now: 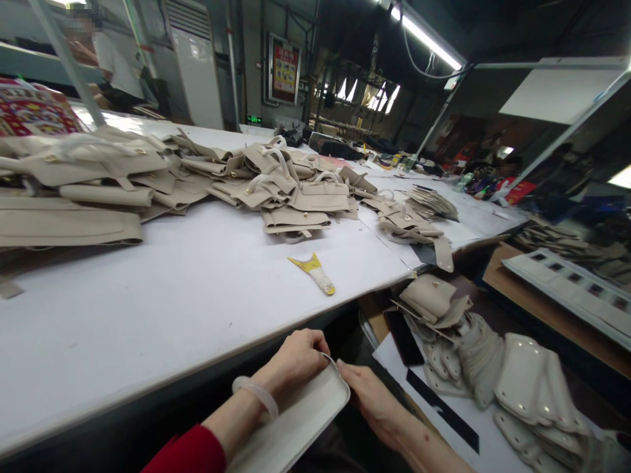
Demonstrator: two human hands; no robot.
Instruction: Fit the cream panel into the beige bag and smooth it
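Figure. A cream panel [296,420] held below the near edge of the white bench [172,309], over the person's lap.

Risk: the panel appears to be gripped only at its far rounded corner, with its long body unsupported toward the lap; a slackened pinch there would probably let it slide off and drop under the bench edge. A thin strip or edging seems to curve up at that corner (too fine to identify), and uneven pull from the two sides could crease or peel it.

Hands: the left hand [296,358], with a pale bangle at the wrist and a red sleeve behind it, is curled nearly closed, fingertips pinching the panel's far corner from the bench side. The right hand [372,397] lies flatter, fingers extended and only slightly bent, tips touching the same corner from the side away from the bench; whether it grips or merely steadies cannot be told.

Surroundings: on the bench beyond the panel, a yellow-and-white scraper-like tool [315,272] lies alone, and farther back heaps of beige bag parts [290,190]. Beside the bench, past the right hand, a stack of cream padded pieces [522,381] rests on a lower surface.
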